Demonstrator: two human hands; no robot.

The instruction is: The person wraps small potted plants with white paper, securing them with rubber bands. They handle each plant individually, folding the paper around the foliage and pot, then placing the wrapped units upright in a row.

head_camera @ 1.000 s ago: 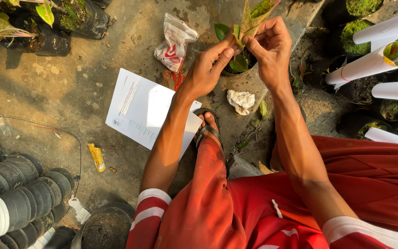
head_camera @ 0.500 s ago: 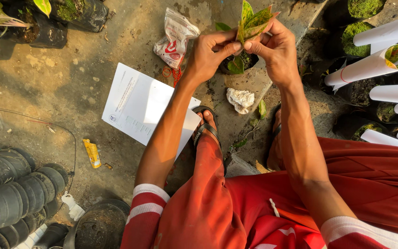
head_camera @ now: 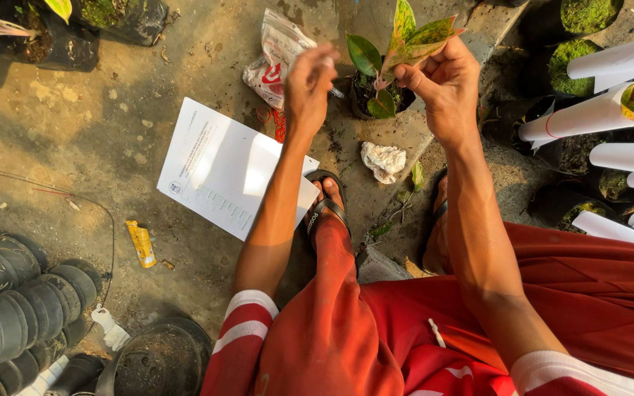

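Both arms are stretched forward from the seated body, elbows slightly bent, forearms bare below red sleeves with white bands. The right hand (head_camera: 443, 86) is raised above a small dark pot (head_camera: 370, 99), and its fingers (head_camera: 411, 75) are pinched on the mottled yellow-green leaves of the potted plant (head_camera: 405, 42), which are gathered upright. The left hand (head_camera: 310, 82) is held just beside the plant, wrist bent, fingers curled loosely inward; whether anything is gripped in it cannot be told, since the palm is turned away. The pot stands on the concrete ground (head_camera: 82, 147), between the two hands, near a crumpled plastic bag (head_camera: 277, 55) partly hidden behind the left hand.

A white sheet of paper (head_camera: 221, 165) lies under the left forearm. A sandalled foot (head_camera: 326, 205) is seen beside it, and a wad of white tissue (head_camera: 383, 160) near the pot. Stacked black pots (head_camera: 16, 293) are cut off at the lower left, and paper-wrapped plants (head_camera: 610, 88) at the right edge.
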